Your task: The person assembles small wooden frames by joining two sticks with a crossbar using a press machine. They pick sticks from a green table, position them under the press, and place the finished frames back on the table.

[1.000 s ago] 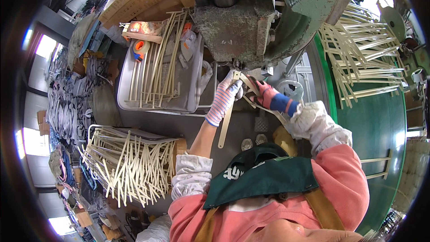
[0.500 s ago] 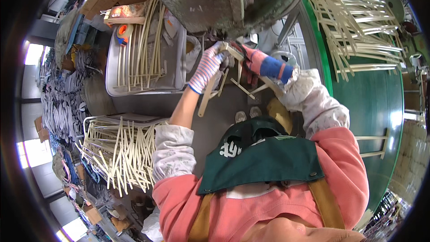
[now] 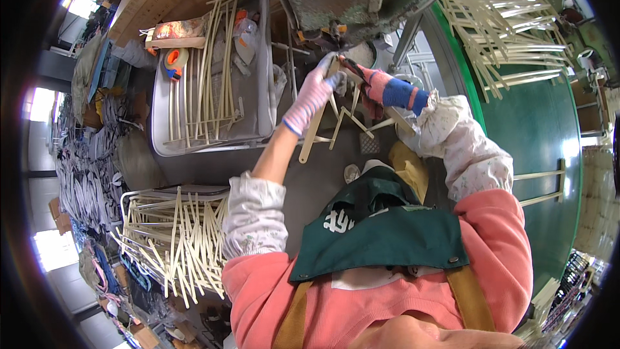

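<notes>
Cream-coloured flat strips joined into a folding frame (image 3: 312,137) are up at the underside of a worn green machine (image 3: 323,0). My left hand (image 3: 313,94), in a striped glove, is closed around one strip near the top joint. My right hand (image 3: 374,83), in a pink and blue glove with dark fingertips, is closed on the neighbouring strip close to that joint. Further linked strips of the frame hang down between and below my hands. The fingertips and the joint are partly hidden against the machine's lower end.
Left of me a grey tray (image 3: 263,77) holds long cream strips, an orange tape roll (image 3: 175,59) and plastic bags. Below it, a rack carries a heap of cream strips (image 3: 184,239). A green table (image 3: 536,129) on the right bears a pile of joined strips (image 3: 510,32).
My hands and the frame have shifted slightly up and right, closer to the machine's lower end. The view has also tilted a little. Both hands keep their grip.
</notes>
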Tool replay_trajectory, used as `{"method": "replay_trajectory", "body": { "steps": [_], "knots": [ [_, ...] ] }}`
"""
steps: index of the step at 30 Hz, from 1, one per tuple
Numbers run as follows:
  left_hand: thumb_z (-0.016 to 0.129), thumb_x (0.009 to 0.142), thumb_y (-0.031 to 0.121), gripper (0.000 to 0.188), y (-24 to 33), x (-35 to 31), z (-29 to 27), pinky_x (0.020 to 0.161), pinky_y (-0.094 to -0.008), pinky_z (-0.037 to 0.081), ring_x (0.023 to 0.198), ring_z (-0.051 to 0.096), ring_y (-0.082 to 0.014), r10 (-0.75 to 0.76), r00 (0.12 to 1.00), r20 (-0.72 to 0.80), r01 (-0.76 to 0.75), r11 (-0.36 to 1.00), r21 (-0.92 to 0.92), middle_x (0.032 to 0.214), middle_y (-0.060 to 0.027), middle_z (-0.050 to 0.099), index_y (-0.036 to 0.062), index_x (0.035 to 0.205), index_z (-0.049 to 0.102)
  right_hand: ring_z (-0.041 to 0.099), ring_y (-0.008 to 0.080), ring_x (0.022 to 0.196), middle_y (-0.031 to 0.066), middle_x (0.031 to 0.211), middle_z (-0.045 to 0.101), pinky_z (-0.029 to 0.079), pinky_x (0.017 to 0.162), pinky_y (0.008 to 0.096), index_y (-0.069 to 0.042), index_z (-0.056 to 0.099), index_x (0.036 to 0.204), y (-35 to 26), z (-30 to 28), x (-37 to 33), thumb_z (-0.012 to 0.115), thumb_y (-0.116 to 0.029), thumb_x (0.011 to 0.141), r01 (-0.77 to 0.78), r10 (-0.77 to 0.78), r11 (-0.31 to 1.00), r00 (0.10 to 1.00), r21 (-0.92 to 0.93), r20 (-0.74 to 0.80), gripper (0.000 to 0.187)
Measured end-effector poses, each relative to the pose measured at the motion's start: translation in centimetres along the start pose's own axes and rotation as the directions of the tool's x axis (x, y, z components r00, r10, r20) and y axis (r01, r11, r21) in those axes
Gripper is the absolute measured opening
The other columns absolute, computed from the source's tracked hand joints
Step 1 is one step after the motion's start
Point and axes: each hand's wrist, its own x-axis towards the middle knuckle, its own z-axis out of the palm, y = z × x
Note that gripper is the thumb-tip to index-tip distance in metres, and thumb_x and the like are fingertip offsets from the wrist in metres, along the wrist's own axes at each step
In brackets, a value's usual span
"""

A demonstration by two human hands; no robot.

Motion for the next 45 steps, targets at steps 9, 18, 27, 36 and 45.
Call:
{"method": "replay_trajectory", "body": {
  "steps": [9, 18, 27, 36, 45],
  "knots": [
    [0.059, 0.089, 0.032, 0.029, 0.7, -8.5, -3.8, 0.035, -0.0191, 0.030, 0.038, 0.041, -0.0061, -0.458, 0.850, 0.261, 0.521, 0.655, -0.547, 0.055, -0.0004, 0.052, 0.0039, 0.081, 0.060, 0.055, 0.0160, 0.038, 0.0070, 0.059, 0.059, 0.042, 0.034, 0.0281, -0.007, 0.049, 0.114, 2.2, 2.3, -2.0, 0.042, -0.009, 0.090, 0.041, 0.012, 0.991, 0.923, 0.129, -0.384, 0.025],
    [0.057, 0.091, 0.030, 0.030, 2.4, -6.4, -6.6, 0.034, -0.0205, 0.023, 0.038, 0.034, -0.0049, -0.572, 0.774, 0.272, 0.633, 0.716, -0.295, 0.053, 0.0014, 0.047, 0.0033, 0.076, 0.057, 0.052, 0.0130, 0.037, 0.0065, 0.055, 0.058, 0.039, 0.034, 0.0249, -0.004, 0.057, 0.094, 2.7, 0.2, -3.4, 0.046, -0.011, 0.091, -0.006, 0.064, 0.978, 0.960, 0.207, -0.274, 0.013],
    [0.056, 0.092, 0.025, 0.028, 2.6, -5.6, -7.2, 0.034, -0.0208, 0.026, 0.038, 0.038, -0.0057, -0.603, 0.740, 0.297, 0.670, 0.694, -0.263, 0.052, 0.0008, 0.048, 0.0028, 0.075, 0.059, 0.051, 0.0113, 0.037, 0.0048, 0.055, 0.058, 0.038, 0.035, 0.0235, -0.005, 0.060, 0.089, 2.4, 0.2, -3.5, 0.049, -0.014, 0.090, -0.027, 0.101, 0.966, 0.955, 0.259, -0.277, 0.014],
    [0.056, 0.091, 0.026, 0.027, 4.3, -4.6, -9.0, 0.035, -0.0190, 0.027, 0.041, 0.039, -0.0050, -0.561, 0.709, 0.426, 0.692, 0.670, -0.270, 0.056, -0.0003, 0.051, 0.0017, 0.081, 0.061, 0.052, 0.0102, 0.039, 0.0035, 0.056, 0.058, 0.037, 0.035, 0.0220, -0.005, 0.057, 0.087, 0.4, -1.0, -4.8, 0.047, -0.015, 0.091, 0.030, 0.015, 0.958, 0.988, 0.284, -0.155, 0.015],
    [0.073, 0.069, 0.050, 0.046, 3.6, -8.9, -4.4, 0.051, -0.0362, 0.046, 0.047, 0.056, -0.0273, -0.019, 0.928, -0.371, 0.303, 0.614, 0.728, 0.052, -0.0100, 0.058, 0.0060, 0.069, 0.062, 0.065, 0.0170, 0.064, 0.0098, 0.078, 0.065, 0.055, 0.053, 0.0297, 0.000, 0.055, 0.104, -0.3, 4.4, -7.0, 0.049, -0.013, 0.092, 0.365, -0.366, 0.931, 0.928, 0.014, 0.067, 0.019]
  ]
}}
